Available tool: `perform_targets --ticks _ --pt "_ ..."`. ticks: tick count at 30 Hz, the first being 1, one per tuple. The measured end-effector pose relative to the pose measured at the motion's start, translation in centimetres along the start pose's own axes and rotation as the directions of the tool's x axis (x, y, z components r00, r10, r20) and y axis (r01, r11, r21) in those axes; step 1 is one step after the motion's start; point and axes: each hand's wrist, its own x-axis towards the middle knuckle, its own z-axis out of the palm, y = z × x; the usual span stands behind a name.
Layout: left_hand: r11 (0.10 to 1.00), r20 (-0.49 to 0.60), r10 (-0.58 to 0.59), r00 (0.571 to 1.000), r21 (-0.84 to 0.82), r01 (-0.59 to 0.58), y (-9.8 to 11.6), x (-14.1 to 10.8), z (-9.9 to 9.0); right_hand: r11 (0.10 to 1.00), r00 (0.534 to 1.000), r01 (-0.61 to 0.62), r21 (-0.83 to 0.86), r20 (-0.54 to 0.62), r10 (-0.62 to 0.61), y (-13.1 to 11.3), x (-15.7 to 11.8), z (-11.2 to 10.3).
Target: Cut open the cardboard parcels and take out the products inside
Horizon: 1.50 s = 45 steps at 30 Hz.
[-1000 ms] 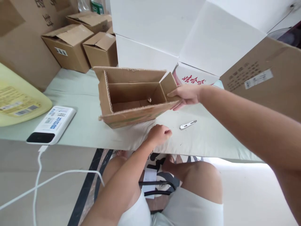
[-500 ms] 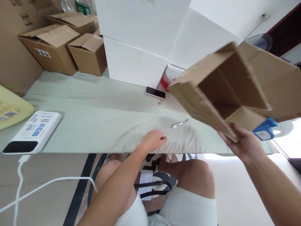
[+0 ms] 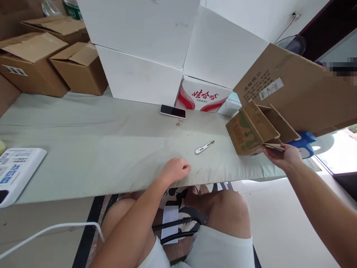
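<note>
My right hand (image 3: 285,157) grips a flap of an open brown cardboard box (image 3: 242,134) at the right end of the table. The box has green printing on its side and its flaps stand up. My left hand (image 3: 176,170) rests in a loose fist on the cloth near the front edge, with nothing seen in it. A white utility knife (image 3: 204,147) lies on the cloth between my hands, nearer the left one. Behind it is a phone (image 3: 173,111), lying flat.
White boxes (image 3: 139,74) and a red-and-white carton (image 3: 205,96) line the back. Several brown boxes (image 3: 80,69) stand at the left. A large cardboard sheet or box (image 3: 309,89) and a blue tape dispenser (image 3: 306,143) are at the right. A white device (image 3: 23,167) lies at the left front.
My right hand has brought the cardboard box down from the air to the right end of the table. My left hand stays in a fist. The view has turned to the right.
</note>
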Motion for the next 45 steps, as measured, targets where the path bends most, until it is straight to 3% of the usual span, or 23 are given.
perform_targets --ticks 8,16,24,28,30,33,39,43,45 --pt "0.998 0.012 -0.054 0.998 0.035 0.053 -0.2 0.5 -0.1 0.986 0.993 -0.08 0.145 -0.073 0.091 -2.9 5.9 4.2" --pt "0.996 0.05 -0.079 0.996 0.042 0.077 -0.6 0.8 -0.2 0.994 0.995 -0.091 0.06 -0.03 0.093 -4.8 10.2 8.4" --pt "0.995 0.078 -0.1 0.992 -0.001 0.101 -1.4 1.7 0.2 1.0 0.996 -0.024 0.009 0.092 0.024 -7.4 12.9 14.7" --pt "0.996 0.072 -0.085 0.994 -0.029 0.087 -1.6 1.9 0.3 0.996 0.945 0.038 -0.079 0.326 -0.01 -8.3 13.3 17.7" --pt "0.996 0.078 -0.08 0.994 -0.033 0.083 -1.6 1.8 0.1 0.984 0.909 0.069 -0.166 0.417 0.007 -8.1 12.7 18.7" --pt "0.997 0.065 -0.063 0.996 -0.034 0.065 -1.4 1.6 -0.3 0.96 0.896 0.069 -0.272 0.44 0.06 -7.4 10.7 19.8" --pt "0.999 -0.02 -0.028 0.999 -0.033 0.028 -1.0 -0.4 -1.0 0.912 0.846 0.175 -0.371 0.531 0.053 -7.2 3.5 21.4" --pt "0.997 -0.09 -0.021 0.996 -0.071 0.014 -0.8 -2.4 -1.8 0.854 0.741 0.355 -0.38 0.672 -0.009 -7.5 -3.1 25.3" --pt "0.996 -0.127 -0.016 0.992 -0.087 0.005 -1.0 -3.3 -2.5 0.799 0.646 0.478 -0.366 0.762 -0.037 -7.2 -7.3 28.5"
